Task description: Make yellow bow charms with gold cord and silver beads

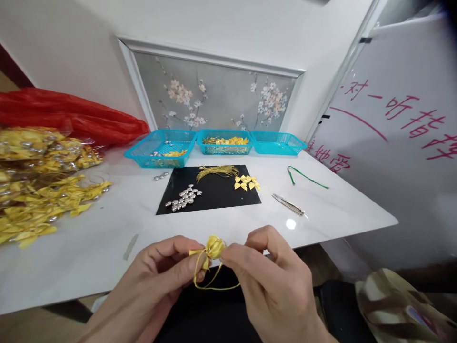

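A small yellow ribbon bow with a gold cord looped under it sits between my two hands, near the table's front edge. My left hand pinches the bow from the left with thumb and forefinger. My right hand pinches it from the right, fingers closed on the bow and cord. Beyond my hands a black mat carries silver heart beads, a bundle of gold cords and several yellow bows.
Three turquoise baskets line the back of the white table. A heap of finished yellow bows and a red bag lie left. Small metal snips and a green twist tie lie right. A whiteboard stands at right.
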Available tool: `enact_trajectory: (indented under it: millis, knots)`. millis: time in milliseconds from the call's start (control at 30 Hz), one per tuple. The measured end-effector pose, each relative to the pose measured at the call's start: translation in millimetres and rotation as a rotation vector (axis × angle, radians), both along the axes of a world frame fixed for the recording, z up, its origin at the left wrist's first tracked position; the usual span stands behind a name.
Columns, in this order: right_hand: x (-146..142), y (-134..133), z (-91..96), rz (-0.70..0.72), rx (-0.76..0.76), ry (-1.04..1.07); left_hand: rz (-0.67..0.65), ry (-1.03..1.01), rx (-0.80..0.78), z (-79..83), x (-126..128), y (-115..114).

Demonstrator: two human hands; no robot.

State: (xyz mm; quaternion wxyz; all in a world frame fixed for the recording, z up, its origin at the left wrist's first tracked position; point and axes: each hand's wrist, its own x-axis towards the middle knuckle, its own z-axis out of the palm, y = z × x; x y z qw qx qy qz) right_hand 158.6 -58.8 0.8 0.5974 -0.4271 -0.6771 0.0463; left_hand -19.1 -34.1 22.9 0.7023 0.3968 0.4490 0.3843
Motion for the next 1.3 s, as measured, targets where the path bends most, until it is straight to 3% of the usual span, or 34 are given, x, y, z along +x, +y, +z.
enact_trajectory:
  millis: [1067, 1300]
  knots:
    - [-1.6, -3.2, -5.5, 0.029, -0.060, -0.046, -0.032, -0.045, -0.008, -2.6, -3.7, -4.3]
    - [2.1, 0.4, -0.8, 0.178, -0.102, -0.007, -0.045, -0.080, -0.048, -3.0, -4.4, -2.6]
